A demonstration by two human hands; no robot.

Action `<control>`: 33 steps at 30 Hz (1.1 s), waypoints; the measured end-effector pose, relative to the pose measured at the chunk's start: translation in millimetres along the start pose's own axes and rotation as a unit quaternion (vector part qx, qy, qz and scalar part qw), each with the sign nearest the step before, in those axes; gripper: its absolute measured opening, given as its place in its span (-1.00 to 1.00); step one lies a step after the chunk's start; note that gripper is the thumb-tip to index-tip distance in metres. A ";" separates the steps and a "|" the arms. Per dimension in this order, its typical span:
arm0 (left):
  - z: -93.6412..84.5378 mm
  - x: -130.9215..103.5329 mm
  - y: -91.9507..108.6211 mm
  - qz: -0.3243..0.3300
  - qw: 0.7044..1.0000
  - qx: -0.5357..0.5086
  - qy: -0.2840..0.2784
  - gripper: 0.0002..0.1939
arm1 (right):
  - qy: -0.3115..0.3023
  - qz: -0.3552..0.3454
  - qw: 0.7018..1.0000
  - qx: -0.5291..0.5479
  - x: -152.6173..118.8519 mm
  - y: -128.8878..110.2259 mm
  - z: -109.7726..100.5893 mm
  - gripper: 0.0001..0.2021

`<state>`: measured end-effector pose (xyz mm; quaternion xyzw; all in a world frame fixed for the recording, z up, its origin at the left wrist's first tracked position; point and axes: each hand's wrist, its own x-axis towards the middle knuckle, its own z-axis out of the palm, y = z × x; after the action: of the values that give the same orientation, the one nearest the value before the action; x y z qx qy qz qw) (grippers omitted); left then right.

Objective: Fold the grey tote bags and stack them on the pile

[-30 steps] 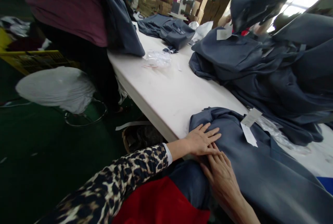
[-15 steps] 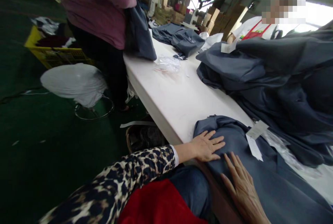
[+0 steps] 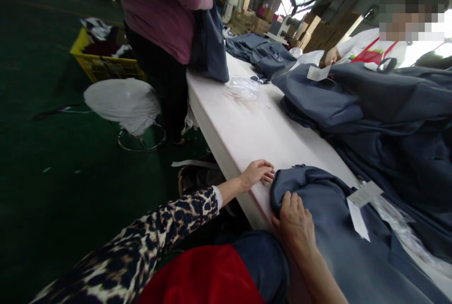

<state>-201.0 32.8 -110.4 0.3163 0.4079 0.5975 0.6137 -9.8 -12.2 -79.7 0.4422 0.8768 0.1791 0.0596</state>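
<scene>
A grey-blue garment [image 3: 328, 210] lies on the near end of the white table [image 3: 254, 130], with white paper tags [image 3: 363, 194] on it. My left hand [image 3: 257, 172] rests on the table at the garment's left edge, its fingers curled and their tips against the fabric; I cannot tell whether it pinches the cloth. My right hand [image 3: 294, 221] sits on the garment's near left corner, fingers bent down into the fabric and gripping it. My left sleeve is leopard-print.
A big pile of grey garments [image 3: 388, 120] covers the table's right side. A person in pink [image 3: 165, 7] stands at the far left edge holding a dark garment [image 3: 208, 45]. A clear plastic bag [image 3: 243, 86] lies mid-table. A stool with a white bag [image 3: 123, 101] and a yellow crate [image 3: 102, 66] stand on the floor.
Both hands lay flat on the garment. My left hand has slid off to its left edge and curled. My right hand has moved to the near corner and closed on the cloth.
</scene>
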 end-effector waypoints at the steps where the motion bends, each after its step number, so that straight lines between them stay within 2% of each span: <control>1: -1.0 0.1 -1.5 -0.006 1.000 0.009 -0.001 -0.88 | -0.011 0.002 1.000 -0.009 3.1 -3.9 -6.1 -0.39; 5: 2.4 3.3 -8.5 -0.031 0.998 0.056 -0.003 -0.88 | -0.024 0.004 0.999 -0.036 11.1 -10.1 -18.6 -0.44; 9: 6.0 1.2 -8.7 -0.043 0.996 0.079 -0.013 -0.75 | -0.055 0.031 0.997 0.038 11.4 7.7 -26.2 -0.47; 11: 8.4 -2.8 -6.0 -0.059 0.994 0.080 -0.040 -0.65 | -0.050 0.051 0.992 0.100 7.9 21.1 -31.6 -0.42; 14: 14.3 -8.8 -1.0 -0.103 0.988 0.034 -0.108 -0.48 | -0.010 0.074 0.986 0.149 -0.8 35.6 -38.3 -0.43; 17: 20.7 -11.8 3.5 -0.122 0.977 -0.037 -0.170 -0.56 | 0.022 0.054 0.984 0.169 -10.0 37.8 -41.3 -0.44; 20: 25.6 -12.4 4.4 -0.116 0.974 -0.048 -0.186 -0.65 | 0.037 0.039 0.983 0.175 -15.7 32.2 -42.8 -0.45; 22: 29.6 -11.9 0.9 -0.113 0.979 -0.036 -0.169 -0.64 | 0.044 0.042 0.984 0.170 -17.2 29.2 -42.2 -0.46; 27: 41.9 -6.5 -17.8 -0.064 0.997 0.009 -0.034 -0.85 | 0.063 -0.012 0.989 0.130 -19.3 32.4 -27.6 -0.50; 30: 43.6 -3.5 -26.6 -0.036 0.999 0.014 0.007 -0.86 | 0.084 -0.045 0.987 0.125 -22.1 35.0 -17.5 -0.50; 33: 42.7 -5.3 -30.1 -0.021 0.999 0.008 0.033 -0.91 | 0.114 -0.062 0.984 0.120 -26.8 34.6 -16.0 -0.51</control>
<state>-148.9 29.2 -116.2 0.2930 0.4392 0.5908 0.6100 28.3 -19.0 -53.5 0.3677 0.9186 0.1183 -0.0834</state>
